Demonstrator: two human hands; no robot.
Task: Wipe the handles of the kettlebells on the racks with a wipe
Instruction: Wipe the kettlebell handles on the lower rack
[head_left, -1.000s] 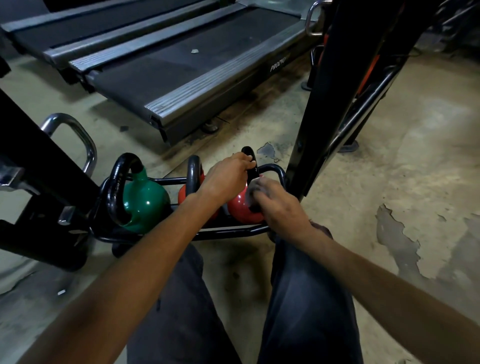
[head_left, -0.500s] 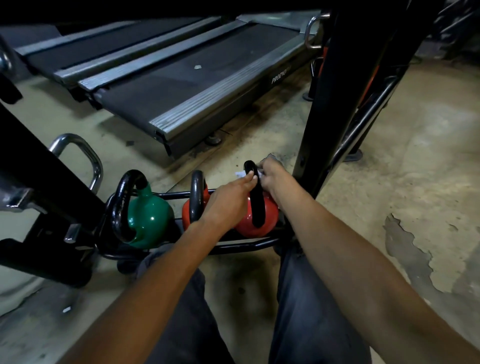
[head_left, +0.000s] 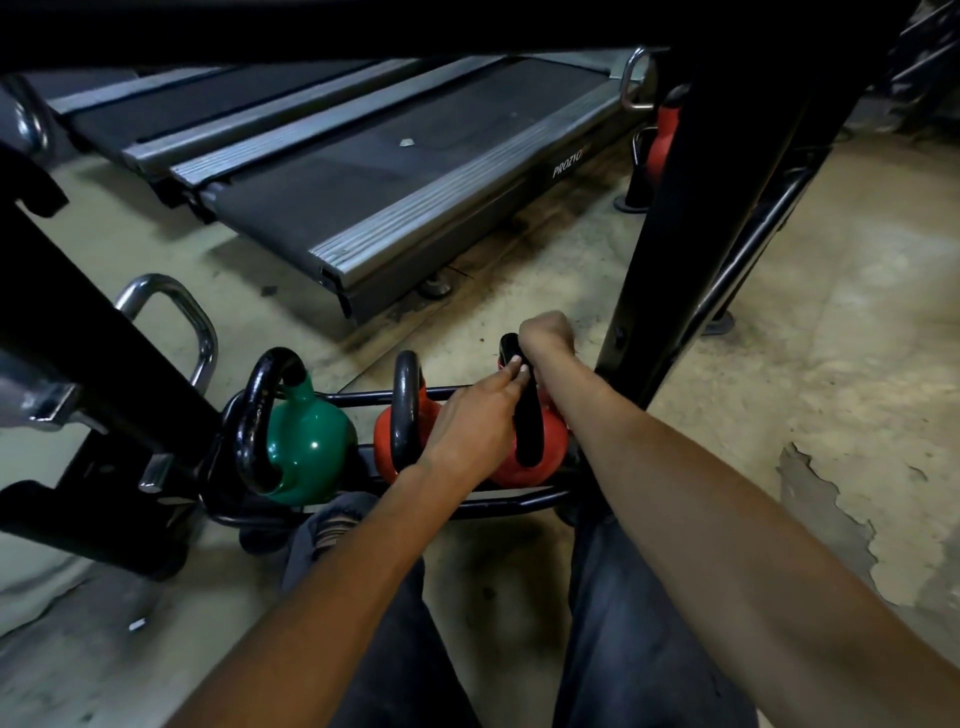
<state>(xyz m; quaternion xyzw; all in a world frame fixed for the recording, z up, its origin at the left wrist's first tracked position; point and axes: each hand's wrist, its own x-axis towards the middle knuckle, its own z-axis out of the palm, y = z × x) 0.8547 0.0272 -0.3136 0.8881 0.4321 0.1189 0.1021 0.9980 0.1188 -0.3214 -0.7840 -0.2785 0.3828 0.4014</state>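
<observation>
left hand (head_left: 470, 418): fingers straight and close together, tips touching the near side of the handle just below its top; it holds nothing.
right hand (head_left: 545, 332): bent down over the top of the same handle, back of the hand toward the camera; its fingers are hidden on the far side, so i cannot tell whether they grip or what they hold.
handle (head_left: 529, 421): black loop, upright, seen edge-on, on the right red kettlebell.
right red kettlebell (head_left: 548, 457): last on the right of the rack's low tier, between the two forearms and near the post.
middle red kettlebell (head_left: 385, 447): just left of it, partly behind the left hand, its black loop upright and untouched.
green kettlebell (head_left: 309, 447): leftmost of the three, its black loop leaning left.
rack (head_left: 498, 503): black tube rails low over the floor, the front rail passing before the kettlebell bases.
post (head_left: 670, 218): black upright just right of the right hand.
treadmill (head_left: 395, 176): on the floor behind the rack, well apart from the hands.
floor (head_left: 831, 364): bare concrete, flaking in a patch at right.
legs (head_left: 649, 597): dark trousers, under the forearms.
</observation>
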